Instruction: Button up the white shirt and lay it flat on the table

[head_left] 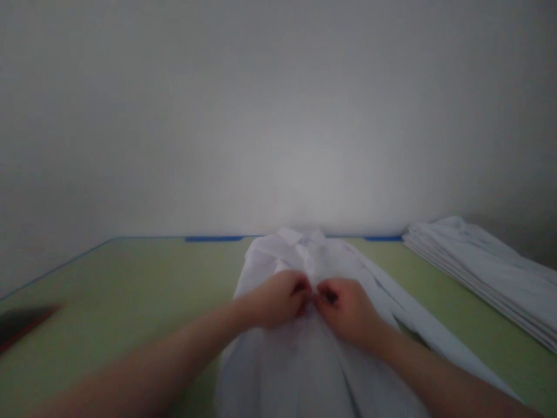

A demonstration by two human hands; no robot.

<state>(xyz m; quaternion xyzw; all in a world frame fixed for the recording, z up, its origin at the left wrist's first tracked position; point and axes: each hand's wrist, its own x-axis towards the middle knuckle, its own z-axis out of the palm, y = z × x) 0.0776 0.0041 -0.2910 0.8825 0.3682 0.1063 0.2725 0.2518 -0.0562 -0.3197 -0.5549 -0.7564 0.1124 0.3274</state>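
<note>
A white shirt (304, 354) lies flat on a green table (130, 290), collar toward the far wall. My left hand (278, 299) and my right hand (348, 310) meet at the middle of the shirt's chest, a little below the collar. Both hands are closed, fingers pinching the shirt's front placket where the two sides meet. What sits between the fingertips is too small and blurred to make out. A sleeve of the shirt runs off to the right past my right forearm.
A stack of several folded white garments (487, 273) rests at the table's right side. A dark flat object (21, 325) lies near the left edge. Blue tape (213, 238) marks the far table edge against a plain grey wall.
</note>
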